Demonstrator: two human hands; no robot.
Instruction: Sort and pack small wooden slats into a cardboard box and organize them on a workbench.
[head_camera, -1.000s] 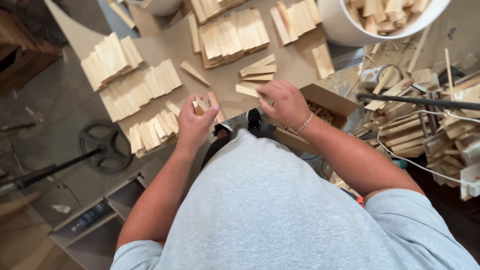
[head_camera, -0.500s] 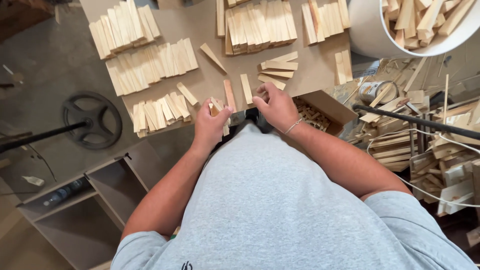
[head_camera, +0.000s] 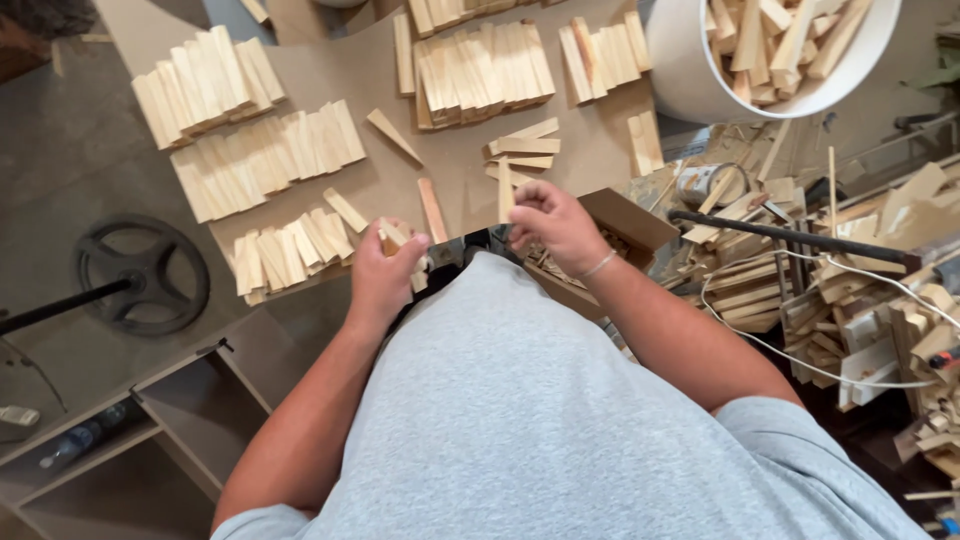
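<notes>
- Your left hand (head_camera: 385, 272) sits at centre frame, fingers curled shut around a small bundle of wooden wedges (head_camera: 395, 238); their pale ends stick out above the knuckles.
- Your right hand (head_camera: 555, 225) is just right of centre, fingertips drawn together in a pinch. What they pinch cannot be told; a single wood strip (head_camera: 504, 190) stands just above them.
- Below the right hand, an open cardboard box (head_camera: 625, 222) rests at the board's edge, with thin wood pieces inside.
- Between the two hands a loose wedge (head_camera: 432, 209) lies on the brown work board (head_camera: 350, 70).
- Left of your left hand, a row of wedges (head_camera: 290, 248) lies fanned out; two longer rows (head_camera: 265, 160) fill the upper left.
- Top centre: a tight stack of wedges (head_camera: 480, 72).
- Upper right: a white bucket (head_camera: 690, 70) full of wood offcuts.
- Right edge: a heap of scrap wood (head_camera: 860, 300) with a white cable across it.
- Left edge: a black wheel-shaped base (head_camera: 140, 275) on the floor.
</notes>
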